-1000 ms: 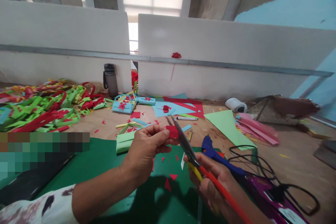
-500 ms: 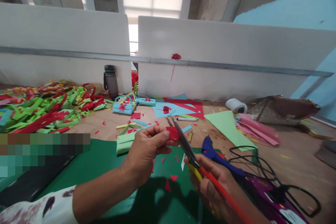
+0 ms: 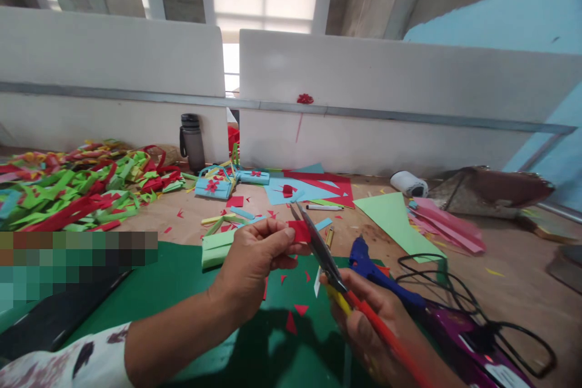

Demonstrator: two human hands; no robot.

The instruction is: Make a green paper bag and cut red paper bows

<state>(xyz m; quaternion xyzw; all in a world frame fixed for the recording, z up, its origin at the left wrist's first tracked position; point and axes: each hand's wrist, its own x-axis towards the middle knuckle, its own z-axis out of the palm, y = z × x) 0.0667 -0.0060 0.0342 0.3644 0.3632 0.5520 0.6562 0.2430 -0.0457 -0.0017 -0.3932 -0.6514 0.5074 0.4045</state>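
Between thumb and fingers, my left hand (image 3: 257, 260) pinches a small piece of red paper (image 3: 300, 231). My right hand (image 3: 370, 321) is wrapped round scissors (image 3: 325, 254) with red and yellow handles. Their blades are slightly parted and lie at the paper's right edge. Below the hands, several red paper scraps (image 3: 301, 310) are scattered over a green mat (image 3: 182, 315). A folded light-green paper purse (image 3: 217, 250) rests just behind my left hand. Right of the scissors lies a blue glue gun (image 3: 386, 276).
Blue paper purses (image 3: 213, 188) with red flowers stand farther back, near a dark bottle (image 3: 194, 142). A heap of paper strips (image 3: 91, 185) covers the left. Green sheet (image 3: 400, 221), pink paper (image 3: 450, 224), a black cable (image 3: 473, 297) and a handbag (image 3: 495, 191) occupy the right.
Both hands stay nearly in place, still holding the red paper and the scissors. The paper piece is turned slightly, lying flatter against the blades.
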